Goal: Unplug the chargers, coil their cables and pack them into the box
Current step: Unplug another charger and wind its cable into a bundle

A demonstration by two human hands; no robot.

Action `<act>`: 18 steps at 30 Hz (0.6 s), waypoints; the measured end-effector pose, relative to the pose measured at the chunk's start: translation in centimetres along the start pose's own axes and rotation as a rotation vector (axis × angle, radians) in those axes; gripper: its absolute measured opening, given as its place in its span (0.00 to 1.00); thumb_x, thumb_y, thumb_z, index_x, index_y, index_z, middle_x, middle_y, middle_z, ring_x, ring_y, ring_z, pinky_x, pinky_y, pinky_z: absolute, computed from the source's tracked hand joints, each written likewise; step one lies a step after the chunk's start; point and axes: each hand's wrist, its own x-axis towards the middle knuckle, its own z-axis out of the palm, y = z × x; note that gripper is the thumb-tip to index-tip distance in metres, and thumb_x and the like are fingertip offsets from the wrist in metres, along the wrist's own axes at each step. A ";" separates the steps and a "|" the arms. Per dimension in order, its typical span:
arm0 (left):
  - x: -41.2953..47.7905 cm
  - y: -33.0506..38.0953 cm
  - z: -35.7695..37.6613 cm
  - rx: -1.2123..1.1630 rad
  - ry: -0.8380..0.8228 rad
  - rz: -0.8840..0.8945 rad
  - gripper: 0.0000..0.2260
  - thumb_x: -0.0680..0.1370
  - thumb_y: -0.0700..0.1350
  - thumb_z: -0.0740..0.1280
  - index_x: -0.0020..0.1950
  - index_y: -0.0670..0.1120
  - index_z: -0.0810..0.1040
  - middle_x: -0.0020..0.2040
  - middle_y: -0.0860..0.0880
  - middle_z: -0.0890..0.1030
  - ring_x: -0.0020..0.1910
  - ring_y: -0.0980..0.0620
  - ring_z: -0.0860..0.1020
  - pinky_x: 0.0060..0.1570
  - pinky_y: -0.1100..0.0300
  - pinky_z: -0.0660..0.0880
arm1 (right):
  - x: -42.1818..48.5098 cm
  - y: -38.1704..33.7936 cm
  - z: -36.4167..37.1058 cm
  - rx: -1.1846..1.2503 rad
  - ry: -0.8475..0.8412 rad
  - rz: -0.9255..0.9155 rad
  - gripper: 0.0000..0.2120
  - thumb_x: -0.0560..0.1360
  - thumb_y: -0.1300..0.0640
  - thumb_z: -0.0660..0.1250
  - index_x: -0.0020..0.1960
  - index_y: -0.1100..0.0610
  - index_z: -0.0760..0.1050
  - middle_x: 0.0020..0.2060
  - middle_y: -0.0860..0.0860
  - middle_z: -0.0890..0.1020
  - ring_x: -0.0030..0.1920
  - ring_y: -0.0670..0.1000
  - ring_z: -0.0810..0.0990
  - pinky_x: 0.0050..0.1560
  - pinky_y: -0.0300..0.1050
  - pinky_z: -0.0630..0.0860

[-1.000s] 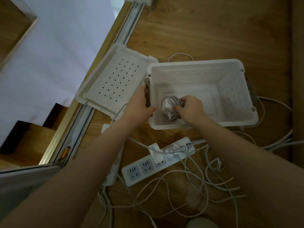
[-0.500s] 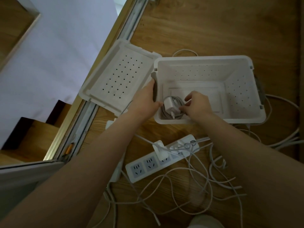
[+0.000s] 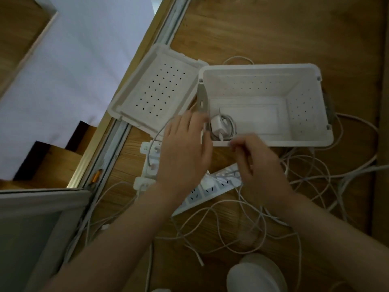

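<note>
Both hands hover over the near left corner of the box, above its rim and not inside it. On the left hand the fingers are stretched and a little spread, and the tips come close to the box's left wall. It is blurred, so I cannot tell if they touch. The right hand has its fingers curled inward just before the near rim. Whether they pinch a thin cable or nothing, I cannot tell.

One charger lies inside the box with its cable coiled around it, tight against the near left corner. Open room lies to the right of it, up to the perforated right wall. The lid is folded open to the left and rests near the door track.

Between the box and the person a power strip lies slanted on the wooden floor — partly hidden under the wrists. A second strip sits beside the track, with a cable plugged in. Loose white cables tangle over the floor near the strip and run round the box's right edge — they crowd that side.
</note>
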 end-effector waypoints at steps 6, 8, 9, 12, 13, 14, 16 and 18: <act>-9.4 -1.8 1.6 -0.152 -0.166 -0.277 0.10 0.74 0.40 0.64 0.49 0.51 0.66 0.44 0.54 0.68 0.43 0.55 0.72 0.39 0.67 0.69 | -5.7 0.9 1.2 -0.091 -0.205 0.018 0.11 0.76 0.58 0.54 0.50 0.56 0.74 0.44 0.50 0.77 0.45 0.44 0.75 0.46 0.38 0.74; -10.4 -2.5 2.9 -0.152 -0.320 -0.439 0.16 0.75 0.42 0.68 0.60 0.49 0.69 0.54 0.53 0.71 0.56 0.52 0.73 0.52 0.62 0.71 | -5.7 0.7 1.4 -0.109 -0.249 -0.048 0.10 0.75 0.60 0.56 0.52 0.56 0.74 0.46 0.51 0.78 0.47 0.45 0.75 0.49 0.34 0.72; -10.7 -2.9 3.5 -0.142 -0.387 -0.482 0.22 0.75 0.45 0.69 0.67 0.48 0.67 0.61 0.52 0.71 0.63 0.51 0.71 0.58 0.60 0.69 | -5.6 0.3 1.7 -0.117 -0.302 -0.110 0.11 0.73 0.61 0.57 0.53 0.55 0.74 0.47 0.51 0.79 0.48 0.45 0.75 0.49 0.34 0.71; -11.3 -4.2 5.2 0.005 -0.614 -0.440 0.32 0.76 0.53 0.66 0.76 0.47 0.57 0.73 0.50 0.64 0.71 0.51 0.63 0.68 0.57 0.61 | -5.1 -0.9 4.1 -0.240 -0.492 -0.329 0.19 0.66 0.66 0.62 0.55 0.56 0.77 0.50 0.52 0.81 0.50 0.49 0.80 0.49 0.39 0.76; -11.3 -4.4 5.5 0.103 -0.663 -0.379 0.31 0.77 0.54 0.64 0.75 0.47 0.57 0.72 0.49 0.64 0.70 0.51 0.64 0.67 0.58 0.60 | -4.8 -1.1 5.1 -0.364 -0.498 -0.384 0.20 0.66 0.65 0.61 0.57 0.58 0.77 0.54 0.54 0.81 0.55 0.51 0.80 0.54 0.42 0.76; -11.4 -4.6 5.6 0.166 -0.679 -0.341 0.28 0.77 0.54 0.63 0.74 0.47 0.59 0.70 0.49 0.67 0.68 0.51 0.66 0.65 0.60 0.61 | -4.2 -1.5 6.2 -0.546 -0.498 -0.415 0.21 0.69 0.64 0.60 0.61 0.60 0.76 0.60 0.57 0.79 0.62 0.53 0.77 0.61 0.44 0.73; -11.5 -5.0 5.4 0.145 -0.642 -0.367 0.25 0.76 0.51 0.65 0.72 0.46 0.64 0.65 0.47 0.72 0.62 0.49 0.70 0.58 0.60 0.64 | -2.9 -2.0 7.8 -0.945 -0.643 -0.417 0.22 0.78 0.62 0.53 0.70 0.66 0.64 0.71 0.63 0.65 0.73 0.59 0.61 0.72 0.51 0.56; -11.8 -5.2 5.2 0.045 -0.601 -0.378 0.26 0.75 0.46 0.68 0.71 0.45 0.66 0.62 0.45 0.72 0.60 0.46 0.70 0.53 0.60 0.65 | -1.7 -2.4 8.9 -1.250 -0.834 -0.433 0.22 0.80 0.58 0.52 0.72 0.66 0.59 0.70 0.64 0.63 0.72 0.63 0.58 0.73 0.58 0.44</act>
